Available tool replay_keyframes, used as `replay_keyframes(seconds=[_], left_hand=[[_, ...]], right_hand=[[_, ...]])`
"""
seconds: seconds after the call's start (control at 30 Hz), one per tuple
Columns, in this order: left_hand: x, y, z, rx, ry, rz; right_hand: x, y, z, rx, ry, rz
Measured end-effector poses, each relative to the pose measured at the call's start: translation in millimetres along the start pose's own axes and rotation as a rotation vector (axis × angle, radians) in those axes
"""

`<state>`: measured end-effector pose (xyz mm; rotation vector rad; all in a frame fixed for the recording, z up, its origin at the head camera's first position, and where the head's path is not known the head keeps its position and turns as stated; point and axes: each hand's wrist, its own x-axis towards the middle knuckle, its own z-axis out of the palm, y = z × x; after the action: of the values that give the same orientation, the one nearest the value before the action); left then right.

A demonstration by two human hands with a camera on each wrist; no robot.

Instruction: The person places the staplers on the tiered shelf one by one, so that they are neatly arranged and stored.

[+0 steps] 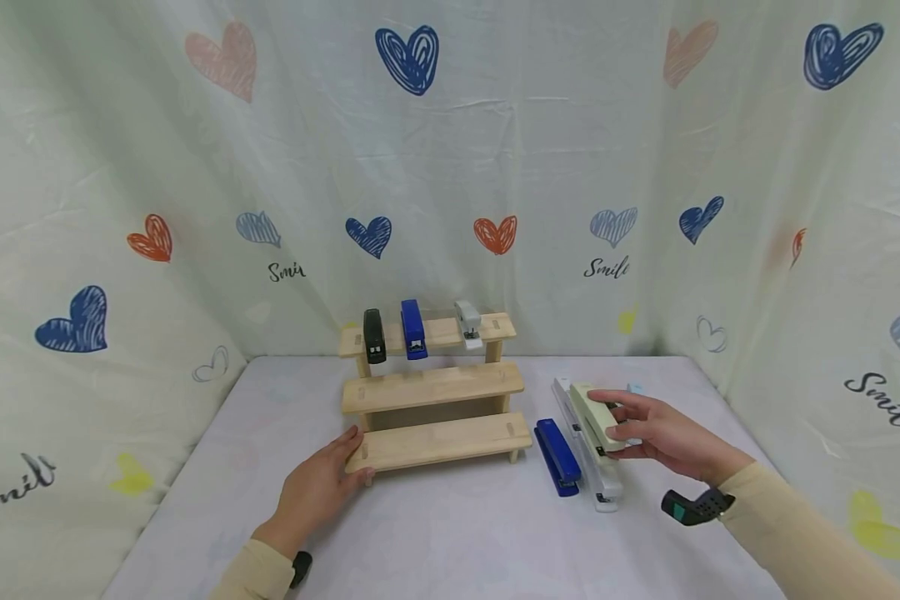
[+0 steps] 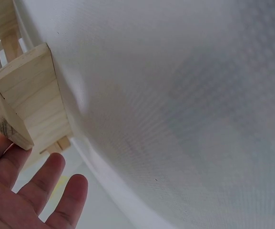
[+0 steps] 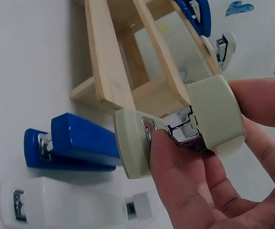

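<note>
My right hand (image 1: 656,429) pinches a pale green stapler (image 1: 592,417) between thumb and fingers. Its metal magazine shows between the two parted halves in the right wrist view. Beneath it on the table lies a long white stapler (image 1: 607,492), with a blue stapler (image 1: 557,457) beside it. My left hand (image 1: 318,479) grips the left end of the bottom board of a three-tier wooden shelf (image 1: 442,442), thumb at the front corner. On the top tier stand a black stapler (image 1: 374,336), another blue stapler (image 1: 413,329) and a light grey stapler (image 1: 468,323).
The white table (image 1: 450,550) ends at a curtain (image 1: 450,167) printed with hearts at the back and sides. The shelf's middle tier (image 1: 431,388) is bare wood. A light blue object (image 1: 634,389) shows partly behind my right hand.
</note>
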<state>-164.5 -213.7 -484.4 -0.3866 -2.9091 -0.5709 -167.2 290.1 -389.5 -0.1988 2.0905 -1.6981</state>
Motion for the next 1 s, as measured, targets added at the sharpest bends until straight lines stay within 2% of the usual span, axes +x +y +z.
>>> replay_keyframes(seconds=[0.2,0.5,0.6,0.77,1.0], left_hand=[[0.0,0.6,-0.8,-0.004,-0.003,-0.002],[0.1,0.0,-0.5,-0.002,-0.002,0.000],[0.6,-1.2,0.1,-0.002,-0.008,-0.003],[1.4,-2.0,0.3,-0.010,-0.017,-0.005],[0.3,-1.5,-0.4,-0.010,-0.010,-0.007]], right_hand=[[23.9,-22.6,22.3,0.008,-0.039,0.000],[70.0,-49.1,70.1,0.039,-0.115,-0.027],[86.3,-55.6,88.5,0.059,-0.153,-0.027],[108.3,-63.3,119.8,0.076,-0.173,-0.016],[130.1,-73.1,157.1,0.129,-0.184,-0.018]])
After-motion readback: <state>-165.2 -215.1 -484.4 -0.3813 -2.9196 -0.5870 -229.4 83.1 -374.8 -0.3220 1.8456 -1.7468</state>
